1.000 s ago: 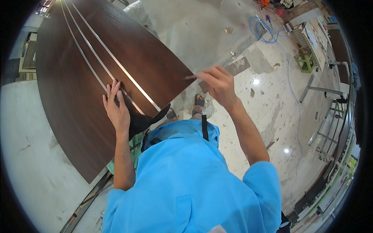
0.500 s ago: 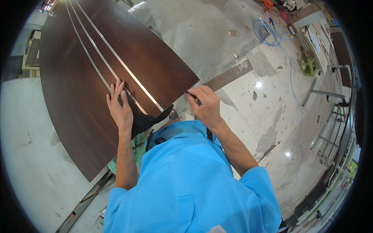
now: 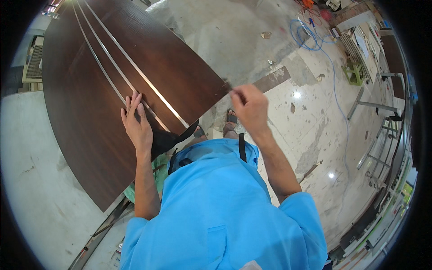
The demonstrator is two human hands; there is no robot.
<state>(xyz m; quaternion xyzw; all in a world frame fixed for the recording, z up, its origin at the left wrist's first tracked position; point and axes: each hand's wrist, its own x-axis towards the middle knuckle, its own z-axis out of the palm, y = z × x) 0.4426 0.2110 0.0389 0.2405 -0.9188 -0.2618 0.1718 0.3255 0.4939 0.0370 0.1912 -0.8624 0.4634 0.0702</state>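
Note:
A large dark brown wood panel (image 3: 180, 67) lies before me, with three thin silvery strips (image 3: 155, 92) running along it. My left hand (image 3: 138, 123) rests on the panel near its close end, fingers stretched out beside the strips. Below that palm, a black cloth-like piece (image 3: 164, 141) hangs at the panel's near edge. My right hand (image 3: 252, 105) is closed in a pinch just off the panel's right corner. A small dark thing shows at its fingertips, too blurred to name.
A pale white surface (image 3: 27, 153) lies left of the panel. On the worn floor at right are a coiled blue hose (image 3: 310, 38), a green stool (image 3: 353, 74) and metal frames (image 3: 375, 107). My sandalled foot (image 3: 231, 117) stands below the panel's corner.
My right hand has moved away and to the right along the panel's near edge, still pinched, past the corner. My left hand has stayed nearly in place. A second foot has come into sight.

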